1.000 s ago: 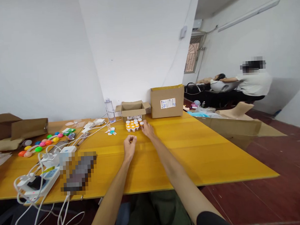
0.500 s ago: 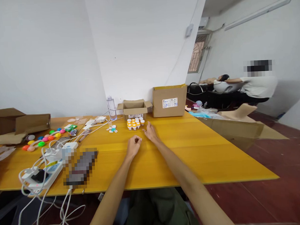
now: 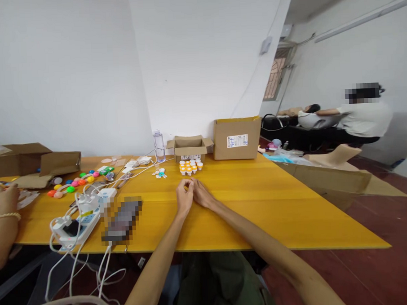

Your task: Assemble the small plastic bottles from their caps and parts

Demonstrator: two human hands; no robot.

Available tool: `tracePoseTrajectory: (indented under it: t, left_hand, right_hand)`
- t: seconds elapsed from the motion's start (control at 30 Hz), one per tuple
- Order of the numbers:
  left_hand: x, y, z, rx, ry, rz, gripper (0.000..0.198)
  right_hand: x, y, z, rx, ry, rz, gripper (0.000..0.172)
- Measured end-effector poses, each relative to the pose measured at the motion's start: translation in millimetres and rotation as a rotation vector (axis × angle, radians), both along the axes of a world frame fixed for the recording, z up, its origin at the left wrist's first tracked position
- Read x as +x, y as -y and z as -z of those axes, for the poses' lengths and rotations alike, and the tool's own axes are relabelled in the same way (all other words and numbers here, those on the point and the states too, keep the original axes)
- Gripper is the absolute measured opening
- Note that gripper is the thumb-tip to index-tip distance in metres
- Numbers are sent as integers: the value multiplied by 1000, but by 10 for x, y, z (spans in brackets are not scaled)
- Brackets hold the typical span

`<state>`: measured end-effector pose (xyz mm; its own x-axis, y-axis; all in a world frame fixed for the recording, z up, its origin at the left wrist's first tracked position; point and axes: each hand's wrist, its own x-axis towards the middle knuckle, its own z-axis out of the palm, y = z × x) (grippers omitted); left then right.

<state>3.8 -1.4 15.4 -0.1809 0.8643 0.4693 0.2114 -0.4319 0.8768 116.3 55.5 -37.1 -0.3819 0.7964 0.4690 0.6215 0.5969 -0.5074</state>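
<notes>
My left hand (image 3: 185, 196) and my right hand (image 3: 201, 193) meet over the middle of the yellow table (image 3: 260, 213). The fingers of both are drawn together at the fingertips; whatever they pinch is too small to make out. Just beyond them stands a cluster of small white bottles with orange bands (image 3: 189, 169). Left of the cluster lie small white and teal pieces (image 3: 161, 173). An open cardboard box (image 3: 190, 149) stands behind the bottles.
A closed cardboard box (image 3: 236, 140) stands right of the open one, a clear bottle (image 3: 158, 146) left. Power strips (image 3: 78, 221), cables and a phone (image 3: 123, 221) lie at left. Another person's hand (image 3: 5, 199) is at far left, near colourful balls (image 3: 70, 189).
My right hand has moved from beside the bottles back to my left hand, and their fingertips now meet. The view has shifted left; another person's arm shows more at far left.
</notes>
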Motion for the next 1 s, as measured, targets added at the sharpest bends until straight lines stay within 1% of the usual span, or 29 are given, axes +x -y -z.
tracePoseTrajectory:
  t: [0.07,0.1,0.17,0.23,0.3,0.37,0.47,0.57,0.67,0.77,0.9,1.0]
  left_hand:
    - [-23,136,-31,30,-31,4,9]
    - [-46,205,-38,39,-48,2,9]
    - [-112,332,-27,39,-75,-18,9]
    - [-201,429,13,6,-96,-27,11]
    - [-292,494,70,-62,-113,1,12]
    - [-369,538,123,-141,-132,0,14]
    - [-432,608,170,-230,-174,-33,17]
    - [-436,706,182,-246,-287,-77,16]
    - [-419,796,186,-237,-482,-104,15]
    - [-413,832,203,-208,-620,-104,15]
    - [-419,815,239,-192,-668,-109,16]
    - [-419,807,256,-204,-678,-109,17]
  right_hand:
    - [-159,-53,-21,-34,-43,-99,33]
    - [-247,-93,-31,-54,-72,-138,36]
    - [-435,-197,-49,-102,-106,-181,51]
    - [-630,-324,-64,-168,-122,-163,63]
    - [-815,-465,-77,-191,-129,-157,73]
    - [-975,-609,-90,-212,-144,-143,84]
    - [-1159,-818,-113,-234,-159,-115,92]
    - [-1297,-999,-137,-227,-185,-127,97]
    - [-1407,-1135,-163,-202,-202,-147,94]
    - [-1485,-1211,-200,-196,-183,-143,86]
    - [-1548,-1197,-281,-171,-116,-170,66]
    - [-1585,-1117,-366,-176,-16,-130,56]
